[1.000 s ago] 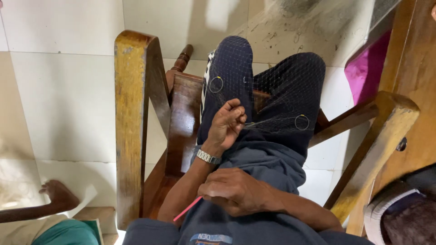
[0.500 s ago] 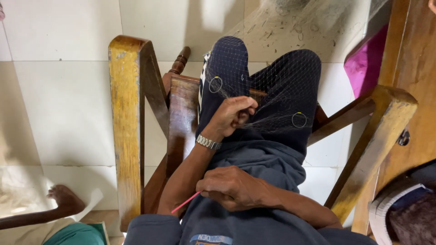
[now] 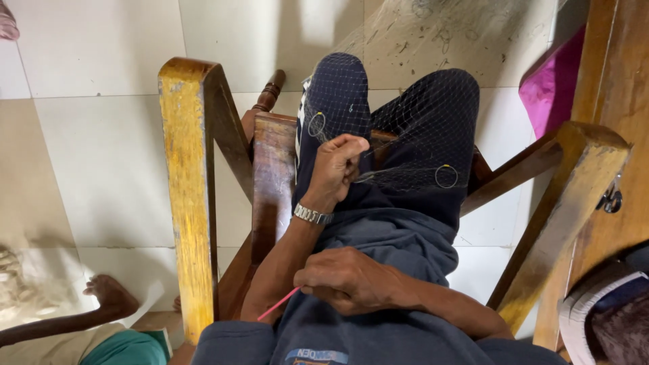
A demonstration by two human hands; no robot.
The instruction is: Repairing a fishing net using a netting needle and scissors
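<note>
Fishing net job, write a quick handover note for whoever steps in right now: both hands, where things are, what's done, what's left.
Left hand: out over the knees, fingers pinched on the net, wristwatch on that wrist.
Right hand: close to the body on the shirt, closed on a thin pink tool that pokes out to the left.
Net: draped over both knees, trailing onto the tiled floor ahead; two small rings hang in the mesh.
Seat: wooden chair.
Another person's foot lies at lower left.
Done and left: cannot tell how much mesh is worked; no finished section stands out.
</note>
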